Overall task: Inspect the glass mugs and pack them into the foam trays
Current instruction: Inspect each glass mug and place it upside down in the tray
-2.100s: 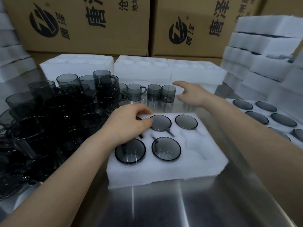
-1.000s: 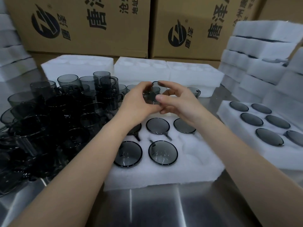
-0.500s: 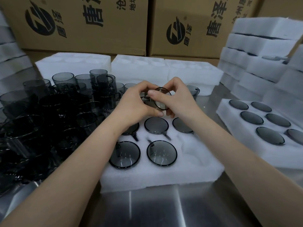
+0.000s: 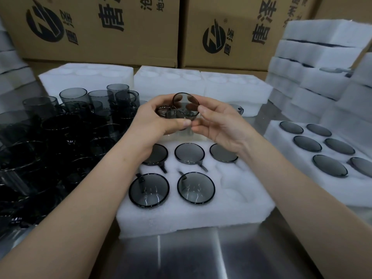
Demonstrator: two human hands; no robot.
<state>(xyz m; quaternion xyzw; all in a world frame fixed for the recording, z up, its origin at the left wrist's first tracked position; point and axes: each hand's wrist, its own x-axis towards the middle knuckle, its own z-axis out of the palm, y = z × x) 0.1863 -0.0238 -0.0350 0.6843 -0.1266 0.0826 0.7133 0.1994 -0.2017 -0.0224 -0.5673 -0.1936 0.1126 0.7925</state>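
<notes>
A smoky grey glass mug (image 4: 185, 106) is held up between both hands above the far edge of the white foam tray (image 4: 201, 214), its round base tilted toward me. My left hand (image 4: 155, 121) grips it from the left and my right hand (image 4: 219, 121) pinches it from the right; my fingertips show through the glass. The tray in front of me holds several mugs set upside down in its round pockets, such as one (image 4: 196, 187) in the near row. The near right pocket (image 4: 233, 188) holds nothing.
A dense heap of loose grey mugs (image 4: 60, 133) fills the left of the steel table (image 4: 201, 256). A second foam tray (image 4: 322, 164) with several mugs lies at the right. Foam blocks (image 4: 314, 63) are stacked at the right and along the back, before cardboard boxes (image 4: 100, 29).
My right hand picked a mug from the far row and brought it to my left hand. Both hands have since tilted it so its base faces me.
</notes>
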